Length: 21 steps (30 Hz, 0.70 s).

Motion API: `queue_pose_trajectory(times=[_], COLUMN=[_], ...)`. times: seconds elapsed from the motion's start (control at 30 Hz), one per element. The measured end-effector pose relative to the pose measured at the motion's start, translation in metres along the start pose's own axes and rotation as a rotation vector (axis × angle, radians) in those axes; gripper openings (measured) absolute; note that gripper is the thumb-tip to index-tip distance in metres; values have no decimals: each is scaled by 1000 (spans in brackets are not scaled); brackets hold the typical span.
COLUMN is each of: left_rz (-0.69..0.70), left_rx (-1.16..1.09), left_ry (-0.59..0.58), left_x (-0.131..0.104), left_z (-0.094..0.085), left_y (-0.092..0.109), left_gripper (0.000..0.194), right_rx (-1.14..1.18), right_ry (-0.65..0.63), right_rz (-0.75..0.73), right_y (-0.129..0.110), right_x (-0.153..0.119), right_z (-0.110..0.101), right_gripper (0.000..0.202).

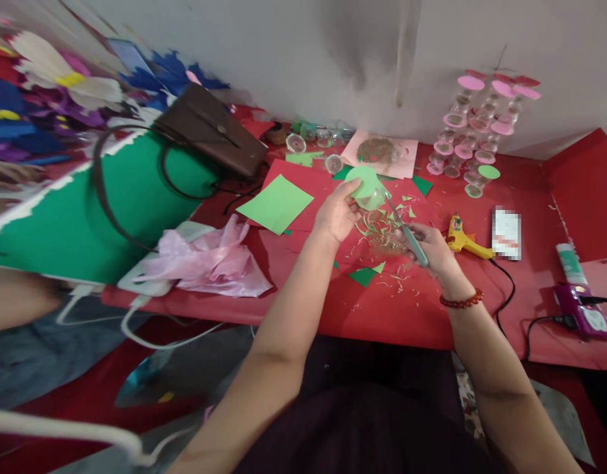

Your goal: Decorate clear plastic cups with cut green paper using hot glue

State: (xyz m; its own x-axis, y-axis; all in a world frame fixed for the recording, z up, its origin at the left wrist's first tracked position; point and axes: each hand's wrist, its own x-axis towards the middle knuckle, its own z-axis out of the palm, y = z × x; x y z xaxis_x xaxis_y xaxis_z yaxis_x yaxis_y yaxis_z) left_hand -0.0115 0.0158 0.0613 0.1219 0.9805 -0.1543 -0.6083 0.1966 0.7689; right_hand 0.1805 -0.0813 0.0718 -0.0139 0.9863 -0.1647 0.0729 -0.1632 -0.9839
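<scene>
My left hand (pixel 337 212) pinches a light green paper disc (pixel 361 181) that sits against a clear plastic cup (pixel 371 199). A slim cutter (pixel 413 242) with a grey-green handle is gripped in my right hand (pixel 432 250), its thin metal tip close to the edge of the cup. Beneath both hands, curly paper scraps (pixel 381 227) litter the red table. To the left of my left hand lies a light green paper sheet (pixel 276 204) on a red sheet (pixel 296 176).
Right of my hand are a yellow glue gun (pixel 464 240) and a purple power socket (pixel 582 309). Cups with pink discs (pixel 464 122) stand stacked by the wall. At left lie a pink plastic bag (pixel 214 257), a brown handbag (pixel 214 128) and a green board (pixel 86 217). Another person's arm (pixel 22 299) shows.
</scene>
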Motion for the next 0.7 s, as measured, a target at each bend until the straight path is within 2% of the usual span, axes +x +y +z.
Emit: queue_pose_trajectory(times=[0.33, 0.53, 0.7], left_rz=[-10, -90, -65], left_rx=[-65, -67, -23], left_ry=[-3, -51, -29], left_x=[3, -1, -11], left_z=[-3, -1, 9], left_y=[0, 5, 8], left_gripper=[62, 62, 56], right_rx=[-97, -29, 69], right_ry=[5, 66, 18], right_rz=[-58, -55, 11], right_y=[3, -1, -3], right_x=[0, 0, -1], right_z=[-1, 3, 2], right_gripper=[48, 53, 56])
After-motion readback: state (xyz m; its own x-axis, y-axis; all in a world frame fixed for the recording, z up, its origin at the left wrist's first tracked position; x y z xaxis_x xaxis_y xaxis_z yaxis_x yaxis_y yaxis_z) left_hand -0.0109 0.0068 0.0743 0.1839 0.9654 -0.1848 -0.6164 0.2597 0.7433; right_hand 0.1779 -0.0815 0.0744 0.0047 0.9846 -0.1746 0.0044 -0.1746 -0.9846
